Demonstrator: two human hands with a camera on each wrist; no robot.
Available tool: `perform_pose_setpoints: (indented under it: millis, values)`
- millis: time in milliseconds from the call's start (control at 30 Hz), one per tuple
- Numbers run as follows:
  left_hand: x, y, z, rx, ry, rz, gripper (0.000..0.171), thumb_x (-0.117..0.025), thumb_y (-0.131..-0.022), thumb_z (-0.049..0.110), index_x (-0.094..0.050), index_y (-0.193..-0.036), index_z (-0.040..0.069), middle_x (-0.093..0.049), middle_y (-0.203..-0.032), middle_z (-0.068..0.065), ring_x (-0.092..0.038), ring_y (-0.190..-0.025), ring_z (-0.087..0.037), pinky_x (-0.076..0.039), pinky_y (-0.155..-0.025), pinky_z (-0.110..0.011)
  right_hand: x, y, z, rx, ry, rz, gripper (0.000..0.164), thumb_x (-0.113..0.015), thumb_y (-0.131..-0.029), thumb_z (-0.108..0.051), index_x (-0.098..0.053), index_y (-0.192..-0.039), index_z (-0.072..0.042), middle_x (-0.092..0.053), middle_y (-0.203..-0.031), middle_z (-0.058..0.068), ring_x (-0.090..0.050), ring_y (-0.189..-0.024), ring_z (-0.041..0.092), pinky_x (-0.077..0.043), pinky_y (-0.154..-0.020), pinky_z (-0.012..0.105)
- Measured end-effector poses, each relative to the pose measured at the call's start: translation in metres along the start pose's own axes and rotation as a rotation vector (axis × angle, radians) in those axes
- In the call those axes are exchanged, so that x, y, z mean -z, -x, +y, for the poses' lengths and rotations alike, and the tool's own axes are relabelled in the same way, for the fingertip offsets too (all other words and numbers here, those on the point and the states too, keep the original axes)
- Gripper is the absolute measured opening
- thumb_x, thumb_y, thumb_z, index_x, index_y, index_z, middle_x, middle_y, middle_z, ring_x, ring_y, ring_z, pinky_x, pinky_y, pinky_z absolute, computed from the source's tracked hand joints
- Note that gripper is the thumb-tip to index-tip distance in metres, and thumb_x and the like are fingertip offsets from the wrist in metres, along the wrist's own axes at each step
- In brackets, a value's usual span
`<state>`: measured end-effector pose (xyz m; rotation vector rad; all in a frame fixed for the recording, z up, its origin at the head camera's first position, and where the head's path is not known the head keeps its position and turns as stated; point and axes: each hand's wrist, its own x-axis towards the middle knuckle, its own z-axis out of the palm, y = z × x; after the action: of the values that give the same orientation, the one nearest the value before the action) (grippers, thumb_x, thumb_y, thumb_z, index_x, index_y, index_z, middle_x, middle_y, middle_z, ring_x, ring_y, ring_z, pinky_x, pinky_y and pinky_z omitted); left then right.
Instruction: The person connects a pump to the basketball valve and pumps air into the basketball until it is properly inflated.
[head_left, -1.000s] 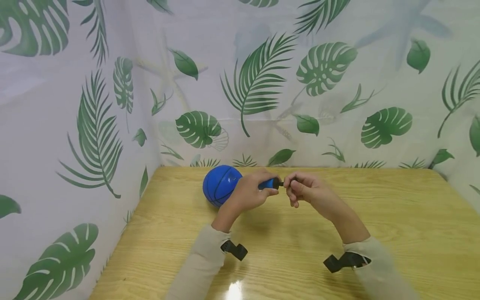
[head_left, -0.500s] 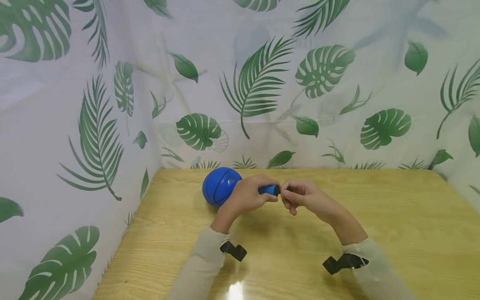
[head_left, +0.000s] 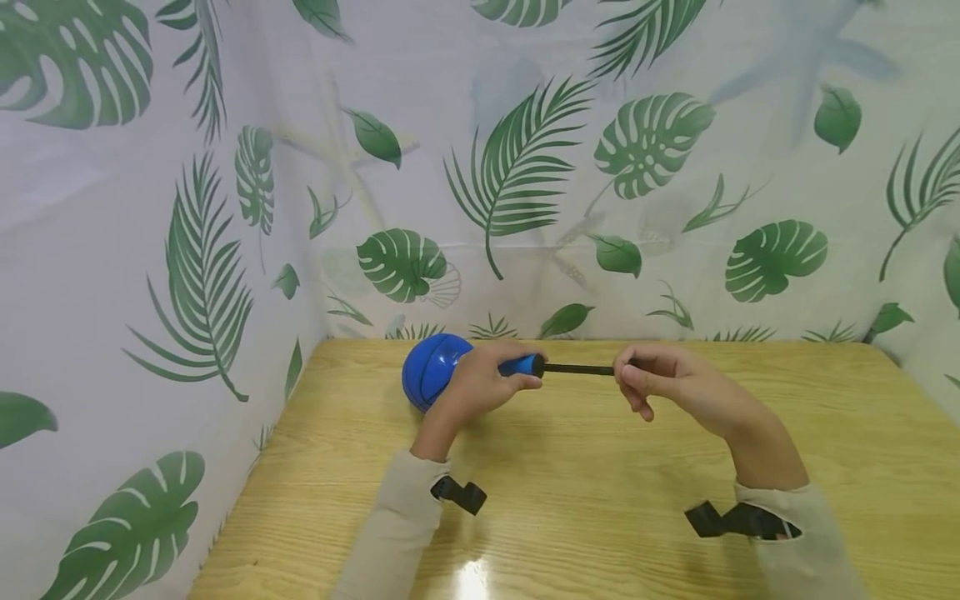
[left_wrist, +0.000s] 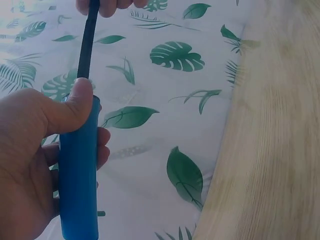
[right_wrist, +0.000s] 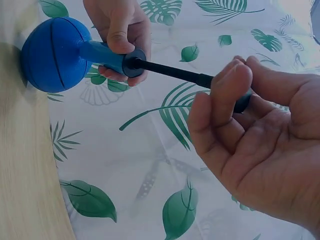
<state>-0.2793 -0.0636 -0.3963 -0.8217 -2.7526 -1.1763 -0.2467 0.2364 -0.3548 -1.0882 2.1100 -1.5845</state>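
Gripping pump (head_left: 522, 365) in left hand (head_left: 480, 385), apparently as anchor; pinching rod (head_left: 577, 368) by its end in right hand (head_left: 678, 382), perhaps for straightness; with ball (head_left: 430, 372) beyond left hand.

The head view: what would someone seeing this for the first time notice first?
Probably the blue ball on the wooden table, towards its far left. Next, the left hand, partly hiding the ball, grips a blue tube, while the right hand pinches the end of a black rod sticking out of it. Behind hangs a pale backdrop printed with green leaves.
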Motion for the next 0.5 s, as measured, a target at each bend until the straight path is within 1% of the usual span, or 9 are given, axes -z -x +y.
perform_pose_setpoints:
  millis: [167,267,333,400,500]
  values:
    - [-0.006,-0.001,0.006,-0.026,-0.007,0.002,0.038,-0.074,-0.095,0.030,-0.069,-0.132,0.021,-0.067,-0.136,-0.002,-0.064,-0.123,-0.024,-0.054,-0.100,-0.044,-0.005,0.000,-0.003,0.000,-0.021,0.059,0.017,-0.043,-0.110,-0.008,-0.053,-0.101,0.002,-0.051,-0.078,0.003,-0.052,-0.064,0.024,-0.052,-0.063,0.036]
    - [-0.010,-0.002,0.009,-0.067,-0.015,0.009,0.036,-0.074,-0.095,0.029,-0.070,-0.129,0.020,-0.069,-0.132,-0.001,-0.065,-0.121,-0.021,-0.054,-0.099,-0.041,-0.012,-0.006,0.001,0.025,-0.041,0.062,0.017,-0.043,-0.109,-0.008,-0.052,-0.099,0.002,-0.050,-0.078,0.002,-0.052,-0.064,0.022,-0.053,-0.061,0.035]
    - [-0.013,-0.003,0.011,-0.092,-0.018,0.009,0.034,-0.074,-0.095,0.028,-0.071,-0.128,0.019,-0.070,-0.129,-0.001,-0.065,-0.118,-0.020,-0.055,-0.098,-0.039,-0.018,-0.012,0.006,0.027,-0.062,0.057,0.016,-0.043,-0.110,-0.009,-0.053,-0.099,0.000,-0.050,-0.078,0.001,-0.053,-0.064,0.020,-0.053,-0.060,0.034]
    - [-0.016,-0.003,0.014,-0.113,-0.020,0.007,0.033,-0.073,-0.095,0.027,-0.071,-0.127,0.018,-0.071,-0.125,-0.002,-0.066,-0.114,-0.019,-0.055,-0.096,-0.036,-0.023,-0.017,0.014,0.012,-0.085,0.057,0.016,-0.044,-0.110,-0.011,-0.054,-0.100,-0.002,-0.050,-0.078,-0.001,-0.053,-0.064,0.017,-0.054,-0.061,0.032]
    - [-0.022,-0.003,0.017,-0.127,-0.024,-0.007,0.033,-0.073,-0.096,0.026,-0.071,-0.127,0.016,-0.072,-0.120,-0.003,-0.067,-0.105,-0.017,-0.055,-0.090,-0.031,-0.032,-0.023,0.024,-0.040,-0.112,0.073,0.016,-0.045,-0.110,-0.015,-0.055,-0.100,-0.008,-0.050,-0.079,-0.003,-0.053,-0.065,0.013,-0.054,-0.061,0.031]
